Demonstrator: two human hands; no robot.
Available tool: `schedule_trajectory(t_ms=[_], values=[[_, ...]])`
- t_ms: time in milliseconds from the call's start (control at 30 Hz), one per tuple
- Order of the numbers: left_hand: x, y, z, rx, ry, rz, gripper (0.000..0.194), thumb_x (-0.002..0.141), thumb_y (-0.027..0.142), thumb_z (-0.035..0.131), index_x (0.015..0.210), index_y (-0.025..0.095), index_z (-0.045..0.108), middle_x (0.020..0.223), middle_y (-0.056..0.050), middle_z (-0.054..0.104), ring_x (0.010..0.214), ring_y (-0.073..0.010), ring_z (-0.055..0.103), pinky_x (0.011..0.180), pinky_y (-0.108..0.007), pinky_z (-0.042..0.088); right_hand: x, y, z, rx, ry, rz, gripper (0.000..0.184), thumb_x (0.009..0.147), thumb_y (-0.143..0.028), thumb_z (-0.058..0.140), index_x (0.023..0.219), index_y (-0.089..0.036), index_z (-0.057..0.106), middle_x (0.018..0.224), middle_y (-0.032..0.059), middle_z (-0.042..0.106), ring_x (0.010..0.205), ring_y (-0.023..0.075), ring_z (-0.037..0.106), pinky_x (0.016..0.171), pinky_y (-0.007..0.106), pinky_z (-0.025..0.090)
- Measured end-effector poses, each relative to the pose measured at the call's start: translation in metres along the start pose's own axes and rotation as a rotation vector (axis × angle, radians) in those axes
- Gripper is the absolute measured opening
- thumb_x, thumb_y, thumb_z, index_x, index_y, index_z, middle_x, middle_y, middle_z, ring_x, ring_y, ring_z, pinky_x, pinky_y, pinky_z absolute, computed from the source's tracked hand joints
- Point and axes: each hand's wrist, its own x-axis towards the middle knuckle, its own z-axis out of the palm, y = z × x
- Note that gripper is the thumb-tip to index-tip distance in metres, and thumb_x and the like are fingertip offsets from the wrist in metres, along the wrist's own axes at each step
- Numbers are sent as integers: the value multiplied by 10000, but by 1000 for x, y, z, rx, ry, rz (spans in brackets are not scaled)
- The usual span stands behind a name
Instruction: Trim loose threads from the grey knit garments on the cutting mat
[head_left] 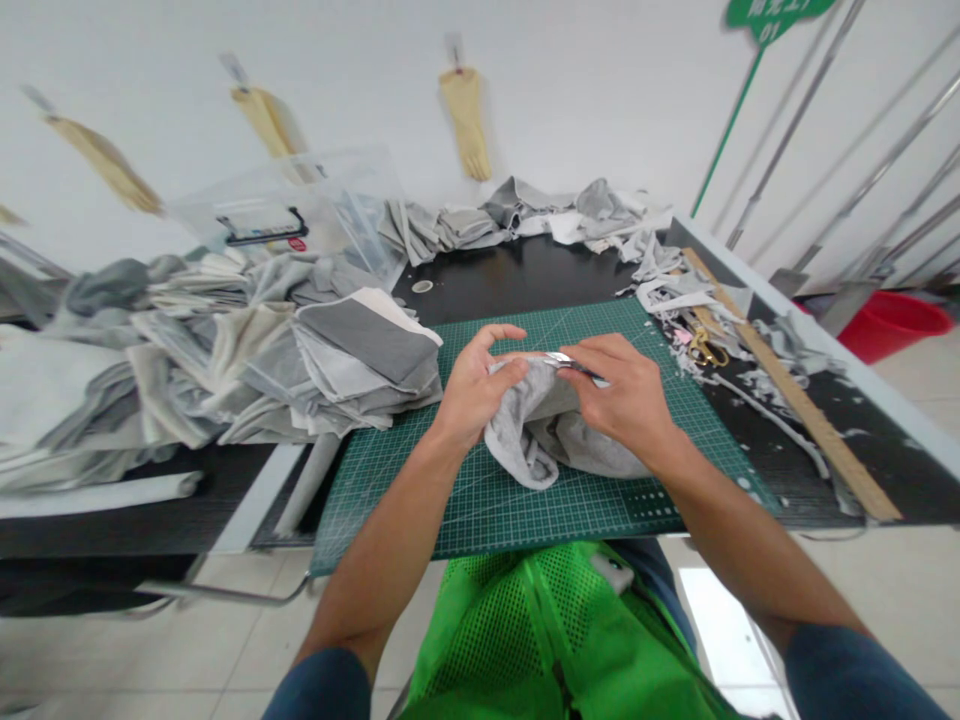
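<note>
A piece of light grey cloth is bunched over the green cutting mat, its upper edge raised between my two hands. My left hand pinches that edge between thumb and fingers, with the index finger stretched above. My right hand is closed around a small metal tool with a silvery tip and a darker body. The tip meets the cloth's edge close to my left fingertips. Fingers cover much of the tool, so its exact kind is unclear.
Stacked grey cloths fill the left side. Behind them stands a clear plastic box. More scraps line the back. A wooden ruler, gold-handled scissors and cloth trimmings lie right. A tape roll rests behind the mat.
</note>
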Motion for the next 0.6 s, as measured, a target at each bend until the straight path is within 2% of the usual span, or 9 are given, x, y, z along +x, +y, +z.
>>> schedule_trajectory(t_ms=[200, 433, 600], values=[[-1, -1, -1, -9, -9, 14, 634, 771, 393, 915, 1253, 236, 535, 959, -41, 815, 757, -196, 783, 744, -304, 609, 0, 0, 0, -3, 18, -15, 192, 1013, -245, 676, 1119, -236, 835, 1041, 94, 817, 990, 263, 734, 915, 436, 605], [-1, 0, 1, -19, -25, 14, 652, 776, 421, 914, 1269, 247, 525, 994, -58, 826, 833, -236, 812, 796, -348, 638, 2, -1, -1, 20, 5, 20, 179, 1005, -255, 684, 1079, -262, 846, 1016, 77, 826, 973, 261, 743, 908, 436, 606], [-2, 2, 0, -36, -37, 15, 672, 775, 428, 930, 1278, 246, 524, 973, -52, 829, 841, -229, 815, 822, -346, 638, 2, -3, -2, 26, -2, 22, 180, 1004, -256, 684, 1097, -264, 837, 1031, 77, 824, 990, 264, 746, 922, 435, 610]])
